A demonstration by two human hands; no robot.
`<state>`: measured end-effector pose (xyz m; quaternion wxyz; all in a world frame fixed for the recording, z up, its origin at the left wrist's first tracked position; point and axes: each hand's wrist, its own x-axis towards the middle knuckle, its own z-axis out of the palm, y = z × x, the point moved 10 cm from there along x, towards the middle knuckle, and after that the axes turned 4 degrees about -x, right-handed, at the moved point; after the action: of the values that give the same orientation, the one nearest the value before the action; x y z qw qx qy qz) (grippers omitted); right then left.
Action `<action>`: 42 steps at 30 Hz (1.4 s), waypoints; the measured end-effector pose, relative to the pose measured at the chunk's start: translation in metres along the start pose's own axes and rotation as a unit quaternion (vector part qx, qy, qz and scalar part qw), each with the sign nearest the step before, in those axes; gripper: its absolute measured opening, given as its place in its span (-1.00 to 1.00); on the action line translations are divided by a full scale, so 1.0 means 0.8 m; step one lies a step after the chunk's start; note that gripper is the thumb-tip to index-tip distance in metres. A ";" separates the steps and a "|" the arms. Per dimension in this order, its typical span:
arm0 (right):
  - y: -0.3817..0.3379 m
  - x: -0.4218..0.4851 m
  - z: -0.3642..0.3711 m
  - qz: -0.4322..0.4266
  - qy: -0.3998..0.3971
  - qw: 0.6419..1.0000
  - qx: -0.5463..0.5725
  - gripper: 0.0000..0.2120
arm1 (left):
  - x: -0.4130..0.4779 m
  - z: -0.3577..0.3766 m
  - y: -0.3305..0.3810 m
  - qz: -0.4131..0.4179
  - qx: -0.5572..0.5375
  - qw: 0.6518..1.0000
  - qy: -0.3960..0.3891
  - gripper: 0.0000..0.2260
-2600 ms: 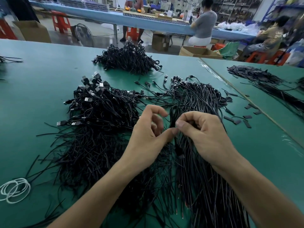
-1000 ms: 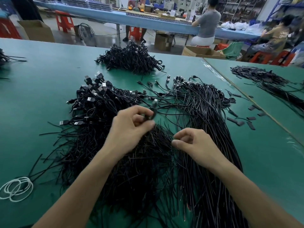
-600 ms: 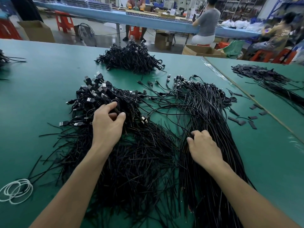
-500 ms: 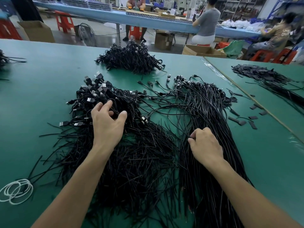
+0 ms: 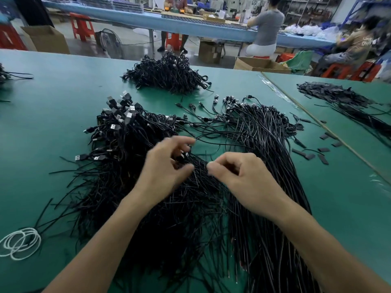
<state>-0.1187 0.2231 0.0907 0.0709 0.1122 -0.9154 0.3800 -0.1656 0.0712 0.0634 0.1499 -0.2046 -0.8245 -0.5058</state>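
Note:
Two heaps of black cables cover the green table. The left heap shows USB plugs at its far end; the right heap lies as long straight strands with small plugs. My left hand hovers blurred over the middle, its fingers curved and its thumb apart, around a small plug that lies on the pile. My right hand is beside it, thumb and forefinger pinched on a thin black cable that is hard to pick out against the pile.
A third cable heap sits farther back. A white cord coil lies at the near left. Small black sleeve pieces are scattered on the right, beyond them a table seam and another dark pile. People work at a far bench.
My left hand left the USB-plug heap and swung right to the middle. My right hand lifted off the right heap and came left, so the two hands are now close together.

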 end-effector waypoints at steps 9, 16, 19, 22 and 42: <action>-0.004 -0.010 -0.062 0.001 0.105 0.994 -0.018 -0.75 | -0.005 0.006 -0.014 -0.070 -0.109 0.990 0.055 -0.54; 0.096 -0.013 -0.113 0.159 0.122 0.936 -0.291 -0.70 | -0.013 -0.045 0.049 0.059 -0.109 0.978 0.169 -0.67; 0.092 -0.014 -0.076 0.151 -0.013 0.928 -0.341 -0.64 | -0.015 -0.031 0.076 0.107 0.002 0.988 0.110 -0.69; 0.021 -0.014 -0.037 -0.011 -0.062 0.977 -0.202 -0.40 | -0.018 -0.008 0.089 0.130 0.120 0.983 0.051 -0.69; 0.019 -0.002 -0.052 0.006 0.123 0.987 0.101 -0.88 | -0.056 0.084 0.087 -0.101 -0.330 0.870 -0.351 -0.50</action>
<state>-0.1195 0.2636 0.1092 0.1689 0.0652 -0.8575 0.4815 -0.0956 0.1514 0.0671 -0.2775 -0.3223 -0.6237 -0.6559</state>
